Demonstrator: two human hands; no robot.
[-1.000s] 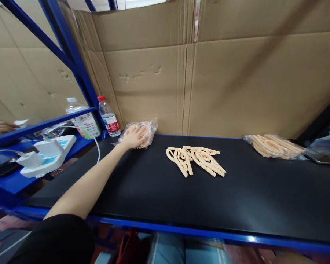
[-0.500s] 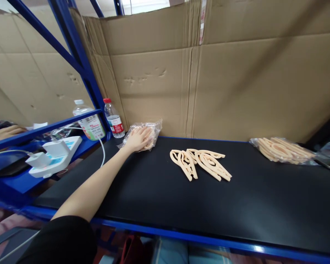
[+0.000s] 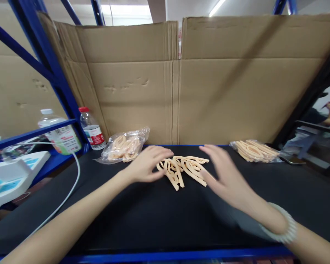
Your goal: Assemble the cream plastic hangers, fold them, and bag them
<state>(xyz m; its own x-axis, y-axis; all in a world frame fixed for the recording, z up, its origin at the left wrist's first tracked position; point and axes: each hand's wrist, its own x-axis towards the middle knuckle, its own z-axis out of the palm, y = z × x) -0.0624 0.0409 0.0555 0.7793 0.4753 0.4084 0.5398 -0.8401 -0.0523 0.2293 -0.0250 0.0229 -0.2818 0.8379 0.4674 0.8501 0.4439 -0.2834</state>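
Observation:
A small pile of peach-coloured plastic loop-shaped pieces [image 3: 185,168] lies in the middle of a black table top [image 3: 159,216]. My left hand [image 3: 145,167] rests at the pile's left edge, fingers stretched out and apart, holding nothing. My right hand [image 3: 225,176] hovers at the pile's right edge, also open with fingers spread; a pale bead bracelet [image 3: 284,227] sits on its wrist. A clear plastic bag of the same pieces [image 3: 123,146] lies at the back left, apart from my left hand.
A second clear bag of pieces [image 3: 254,151] lies at the back right. Cardboard sheets [image 3: 178,84] wall the back. Two water bottles [image 3: 91,128] stand by a blue rack post [image 3: 55,77] at the left, with a white device [image 3: 8,178] and cable [image 3: 68,187] beyond.
My left hand has left the bag at the back left and come to the loose pile. My right hand has come into view at the pile's right. The camera has shifted.

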